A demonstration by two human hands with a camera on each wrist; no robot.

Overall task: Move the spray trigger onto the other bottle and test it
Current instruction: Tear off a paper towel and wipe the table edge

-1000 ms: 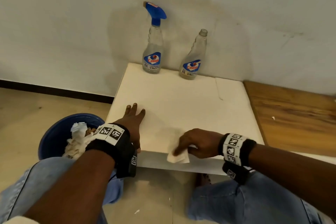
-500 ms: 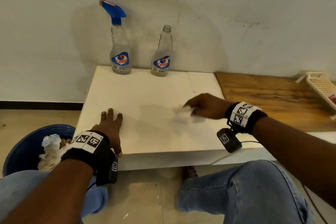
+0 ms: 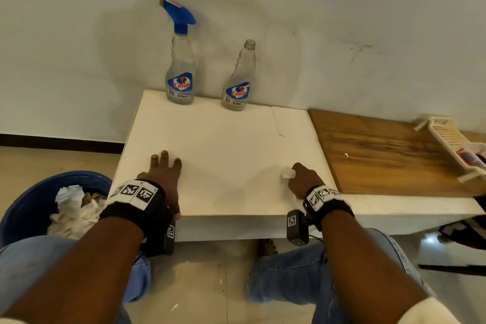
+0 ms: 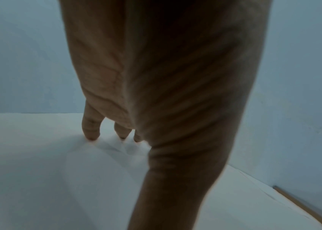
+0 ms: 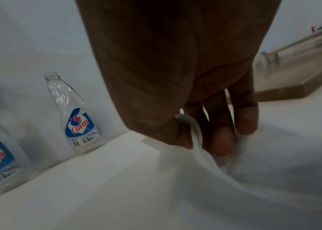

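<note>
left hand (image 3: 164,179): lies flat with fingers straight on the white worktop (image 3: 223,144), near its front left edge; it holds nothing and looks to be bracing the body.
right hand (image 3: 302,179): fingers curled round a small white tissue (image 3: 287,173), pressing it onto the worktop near the front right; in the right wrist view the tissue (image 5: 199,144) trails out from under the fingers, a grip suited to wiping.
spray trigger (image 3: 178,12): blue, sits on the neck of the left bottle (image 3: 181,71), well apart from both hands.
other bottle (image 3: 239,79): clear, open neck, no cap, upright just right of the first; both stand at the back by the wall, probably to keep the front free.
step, as judged: the swap is not yet begun.
next, as judged: put the tissue down, then steady the left bottle with 1 hand and unscrew the trigger.
blue bin (image 3: 29,202): on the floor to the left, with crumpled paper in it.
wooden board (image 3: 381,152): right of the worktop.
</note>
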